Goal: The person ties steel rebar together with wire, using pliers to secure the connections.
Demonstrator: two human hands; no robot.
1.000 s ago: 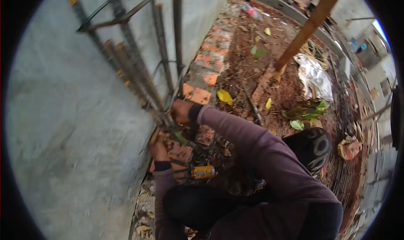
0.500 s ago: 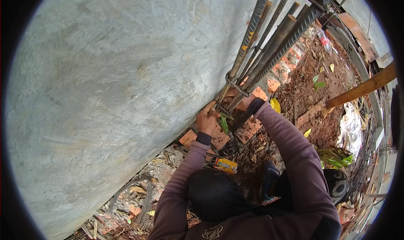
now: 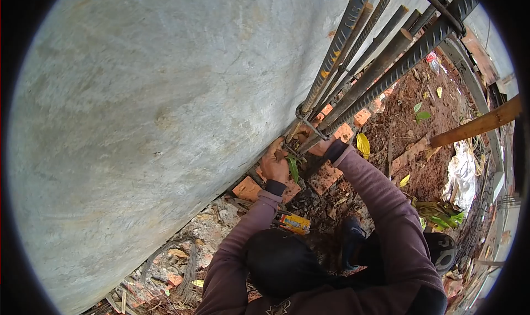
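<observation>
Several ribbed steel bars (image 3: 386, 80), bound by a steel ring, stand in a bundle close to the grey wall (image 3: 165, 116). My left hand (image 3: 274, 163) is at the foot of the bundle beside the wall, fingers curled together round something too small to make out. On the other side, my right hand (image 3: 320, 146) reaches in among the bars, and its fingers are mostly hidden behind them. A green leaf (image 3: 293, 168) lies between the hands, above the orange bricks (image 3: 247, 188).
A yellow-handled tool (image 3: 295, 223) lies near my left forearm. Coiled wire (image 3: 190, 262) rests by the wall's foot. A wooden beam (image 3: 475, 122) slants in from the right, above soil and a white sheet (image 3: 461, 171). A dark-covered head (image 3: 284, 262) shows at the bottom.
The view has shifted slightly, so the upper bars appear larger and farther right. Both hands remain at the foot of the bundle, with my left hand slightly nearer the right in the picture.
</observation>
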